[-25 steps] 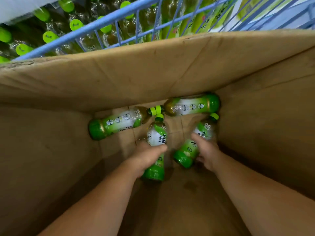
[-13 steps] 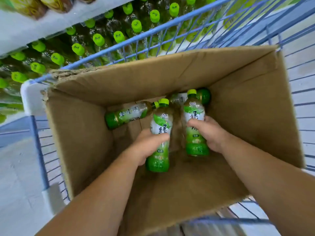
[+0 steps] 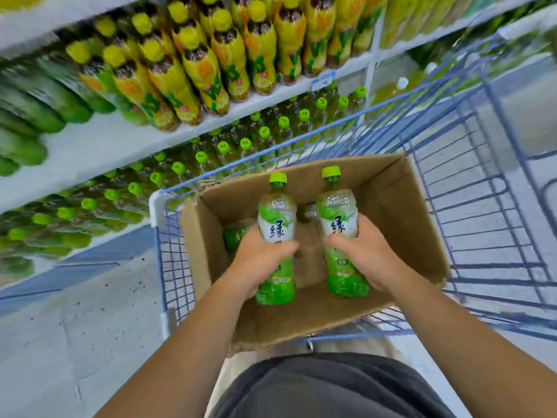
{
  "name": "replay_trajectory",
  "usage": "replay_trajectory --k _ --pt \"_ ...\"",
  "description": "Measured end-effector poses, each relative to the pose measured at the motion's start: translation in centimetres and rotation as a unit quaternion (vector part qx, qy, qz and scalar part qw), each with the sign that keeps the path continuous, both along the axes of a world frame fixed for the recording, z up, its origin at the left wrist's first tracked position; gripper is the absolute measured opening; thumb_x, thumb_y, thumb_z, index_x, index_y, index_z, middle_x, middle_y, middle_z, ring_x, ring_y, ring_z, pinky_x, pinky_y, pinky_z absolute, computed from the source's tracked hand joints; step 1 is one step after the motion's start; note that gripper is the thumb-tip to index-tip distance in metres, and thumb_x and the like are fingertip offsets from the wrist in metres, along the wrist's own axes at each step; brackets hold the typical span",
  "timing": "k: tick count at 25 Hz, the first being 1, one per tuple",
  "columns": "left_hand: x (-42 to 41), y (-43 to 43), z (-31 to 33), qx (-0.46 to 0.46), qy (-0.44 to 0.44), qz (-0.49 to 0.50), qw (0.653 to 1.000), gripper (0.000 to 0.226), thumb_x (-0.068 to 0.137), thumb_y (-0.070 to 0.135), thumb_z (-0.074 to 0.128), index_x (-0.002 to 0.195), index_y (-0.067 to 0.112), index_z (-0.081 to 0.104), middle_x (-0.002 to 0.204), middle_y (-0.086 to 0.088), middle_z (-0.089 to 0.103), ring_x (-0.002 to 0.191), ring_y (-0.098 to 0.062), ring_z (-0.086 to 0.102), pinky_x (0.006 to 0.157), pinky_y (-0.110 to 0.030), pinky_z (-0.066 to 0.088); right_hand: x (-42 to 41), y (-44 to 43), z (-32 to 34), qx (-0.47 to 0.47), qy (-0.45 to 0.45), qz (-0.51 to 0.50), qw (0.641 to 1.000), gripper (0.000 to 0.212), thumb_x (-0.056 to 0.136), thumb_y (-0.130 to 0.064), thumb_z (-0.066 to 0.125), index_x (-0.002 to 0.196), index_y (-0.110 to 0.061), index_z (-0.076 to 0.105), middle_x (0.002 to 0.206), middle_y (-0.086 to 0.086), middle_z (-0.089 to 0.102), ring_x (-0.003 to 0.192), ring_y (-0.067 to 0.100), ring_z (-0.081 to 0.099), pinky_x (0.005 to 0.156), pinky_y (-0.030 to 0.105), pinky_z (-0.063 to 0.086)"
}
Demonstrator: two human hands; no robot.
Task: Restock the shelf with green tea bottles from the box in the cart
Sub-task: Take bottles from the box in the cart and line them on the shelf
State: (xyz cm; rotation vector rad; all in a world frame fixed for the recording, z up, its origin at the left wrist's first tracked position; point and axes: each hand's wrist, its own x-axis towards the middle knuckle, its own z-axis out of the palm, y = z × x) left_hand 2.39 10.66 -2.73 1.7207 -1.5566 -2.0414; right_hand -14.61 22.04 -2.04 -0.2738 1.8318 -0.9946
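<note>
My left hand point(image 3: 259, 260) grips a green tea bottle point(image 3: 276, 218) upright by its middle, lifted above the open cardboard box point(image 3: 401, 206). My right hand point(image 3: 361, 254) grips a second green tea bottle point(image 3: 337, 215) the same way, just to the right of the first. Both have lime caps and white-green labels. Another green tea bottle point(image 3: 233, 236) lies on the box floor, mostly hidden behind my left hand. The box sits in a blue wire cart point(image 3: 488, 212). Rows of green-capped tea bottles point(image 3: 223, 147) fill the low shelf beyond the cart.
A white shelf board point(image 3: 99, 146) above the tea row carries yellow-labelled bottles point(image 3: 229, 52) and green ones point(image 3: 36, 107) at the left. The cart's front rail point(image 3: 271, 149) stands between box and shelf. Grey concrete floor point(image 3: 75, 327) lies to the left.
Both hands have risen out of the box, each carrying its bottle upright. The view has pulled back and up, so the shelves now show.
</note>
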Motion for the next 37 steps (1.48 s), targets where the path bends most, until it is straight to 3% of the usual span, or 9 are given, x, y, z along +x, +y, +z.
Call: replay_trajectory --k 3,6,9,13,19,26,30,34,37 --pt "1.3 0.7 3.6 -0.027 0.016 0.022 0.999 0.024 0.077 0.016 0.082 0.094 0.023 0.067 0.078 0.004 0.074 0.072 -0.015 0.072 0.062 -0.032 0.057 1.1 0.0 3.4 -0.023 0.003 0.02 1.0 0.044 0.068 -0.025 0.076 0.109 -0.02 0.061 0.099 0.01 0.071 0.088 0.027 0.07 0.076 0.044 0.057" --pt "2.9 2.4 7.5 -0.073 0.029 0.044 0.996 0.034 0.078 0.026 0.084 0.104 0.032 0.064 0.089 0.012 0.074 0.076 -0.001 0.07 0.06 -0.023 0.053 2.0 0.4 6.7 -0.061 0.007 0.035 0.998 0.042 0.075 -0.026 0.078 0.112 -0.024 0.06 0.103 0.005 0.071 0.09 0.021 0.07 0.074 0.039 0.057" --pt "5.1 4.2 10.5 -0.096 0.049 0.055 0.993 0.042 0.078 0.028 0.085 0.11 0.04 0.06 0.099 0.013 0.074 0.093 -0.007 0.07 0.07 -0.025 0.054 3.6 0.9 9.8 -0.096 0.007 0.048 0.994 0.053 0.064 -0.041 0.082 0.111 -0.032 0.06 0.103 -0.003 0.072 0.093 0.018 0.07 0.081 0.042 0.057" --pt "9.2 6.9 13.9 -0.137 0.075 0.09 0.984 0.048 0.071 0.031 0.084 0.112 0.035 0.061 0.091 0.019 0.075 0.082 -0.002 0.072 0.065 -0.023 0.053 6.9 2.0 12.8 -0.145 0.022 0.087 0.985 0.047 0.069 -0.035 0.087 0.11 -0.03 0.065 0.098 -0.005 0.075 0.091 0.018 0.072 0.08 0.042 0.058" --pt "17.6 7.9 17.4 -0.167 0.069 0.186 0.966 0.043 0.067 0.032 0.083 0.105 0.032 0.064 0.091 0.009 0.077 0.087 -0.016 0.074 0.077 -0.042 0.06 14.4 1.2 16.5 -0.174 0.038 0.139 0.974 0.037 0.073 -0.03 0.085 0.1 -0.039 0.062 0.088 -0.012 0.075 0.08 0.013 0.073 0.071 0.038 0.058" --pt "30.6 5.1 17.8 -0.202 0.107 0.23 0.946 0.033 0.079 0.025 0.082 0.104 0.033 0.062 0.085 0.018 0.074 0.073 0.001 0.07 0.063 -0.026 0.053 27.5 -3.9 16.7 -0.157 0.084 0.186 0.966 0.031 0.076 -0.026 0.083 0.101 -0.031 0.065 0.087 -0.005 0.076 0.079 0.02 0.074 0.073 0.044 0.061" --pt "39.7 2.4 17.2 -0.217 0.087 0.238 0.943 0.034 0.076 0.025 0.083 0.101 0.032 0.061 0.092 0.004 0.074 0.079 -0.007 0.07 0.062 -0.022 0.053 35.6 -7.1 15.6 -0.141 0.104 0.169 0.97 0.025 0.076 -0.023 0.083 0.094 -0.025 0.066 0.074 -0.004 0.075 0.073 0.022 0.073 0.067 0.039 0.058" --pt "45.7 -1.3 15.2 -0.204 0.068 0.216 0.952 0.032 0.077 0.023 0.082 0.101 0.033 0.061 0.086 0.006 0.073 0.076 -0.01 0.07 0.064 -0.026 0.055 41.5 -10.3 14.2 -0.129 0.096 0.152 0.975 0.028 0.071 -0.024 0.083 0.094 -0.027 0.067 0.077 -0.006 0.075 0.071 0.015 0.073 0.063 0.034 0.055" --pt "47.0 -3.9 13.1 -0.189 0.051 0.203 0.959 0.028 0.076 0.025 0.08 0.097 0.03 0.063 0.078 0.004 0.072 0.072 -0.014 0.069 0.071 -0.037 0.058 42.8 -12.4 12.3 -0.091 0.109 0.151 0.978 0.043 0.058 -0.041 0.08 0.097 -0.031 0.065 0.084 -0.007 0.075 0.077 0.015 0.073 0.071 0.042 0.061"
